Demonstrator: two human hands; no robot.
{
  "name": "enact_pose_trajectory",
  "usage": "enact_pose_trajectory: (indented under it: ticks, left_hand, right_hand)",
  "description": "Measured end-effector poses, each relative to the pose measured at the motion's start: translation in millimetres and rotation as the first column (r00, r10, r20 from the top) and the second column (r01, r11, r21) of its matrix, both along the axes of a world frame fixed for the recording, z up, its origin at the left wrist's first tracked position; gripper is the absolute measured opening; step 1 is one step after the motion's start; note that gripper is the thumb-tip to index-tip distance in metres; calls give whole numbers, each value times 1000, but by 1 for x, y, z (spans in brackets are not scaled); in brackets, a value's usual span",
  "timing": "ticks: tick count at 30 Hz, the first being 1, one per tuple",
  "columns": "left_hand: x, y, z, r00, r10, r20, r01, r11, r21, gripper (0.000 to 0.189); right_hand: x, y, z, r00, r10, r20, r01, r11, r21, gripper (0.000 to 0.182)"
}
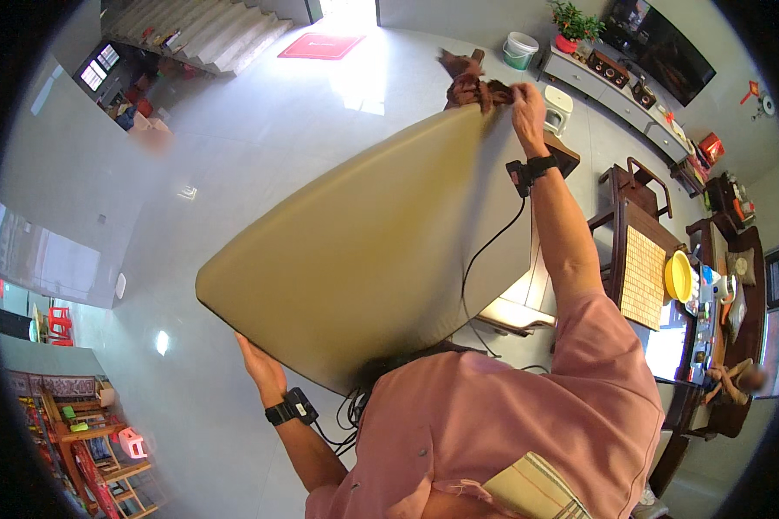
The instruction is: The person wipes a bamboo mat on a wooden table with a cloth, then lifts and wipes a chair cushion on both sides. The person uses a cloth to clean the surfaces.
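Observation:
A large, flat, yellowish-tan cushion or padded panel [350, 240] is held up, tilted, before my chest, with a thin dark edge along its lower left side. My left hand [263, 370] supports that lower left edge; its fingertips are partly hidden behind the panel. At the far corner, my right hand [529, 117] pinches a bunched dark brown cloth [470, 84], which is somewhat blurred. Both wrists wear black strapped devices with cables. Whether the cloth is joined to the panel cannot be told.
Beyond my right hand are a white plastic stool [557, 107] and a white bucket [520, 50]. A dark wooden table [636, 217] with a bamboo mat and a yellow basin [678, 276] stands at the right. A person [730, 383] sits farther right. Wooden racks [81, 431] stand lower left.

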State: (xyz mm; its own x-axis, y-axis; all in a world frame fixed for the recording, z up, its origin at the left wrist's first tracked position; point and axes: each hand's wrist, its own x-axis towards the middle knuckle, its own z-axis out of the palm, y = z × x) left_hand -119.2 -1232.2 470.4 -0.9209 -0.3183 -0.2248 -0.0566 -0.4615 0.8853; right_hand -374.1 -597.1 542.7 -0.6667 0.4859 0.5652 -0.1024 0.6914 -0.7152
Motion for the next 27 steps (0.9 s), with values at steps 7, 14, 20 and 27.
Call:
enact_pose_trajectory:
  ticks: [7, 14, 20, 27]
  left_hand:
    - [4, -5, 3, 1000, 28, 10, -28, 1000, -15, 67]
    - [2, -2, 2, 996, 68, 55, -67, 998, -11, 67]
    - [8, -3, 5, 998, 60, -18, -62, 995, -82, 70]
    - [-2, 7, 11, 999, 25, -27, -26, 998, -49, 70]
  right_hand:
    - [-68, -39, 27, 695, 87, 713, -556, 694, 457, 32]
    - [-68, -11, 13, 999, 35, 19, -35, 999, -29, 23]
    - [1, 1, 110, 772, 112, -626, -245, 961, -131, 17]
    - [-29, 15, -21, 909, 416, -26, -407, 898, 165, 34]
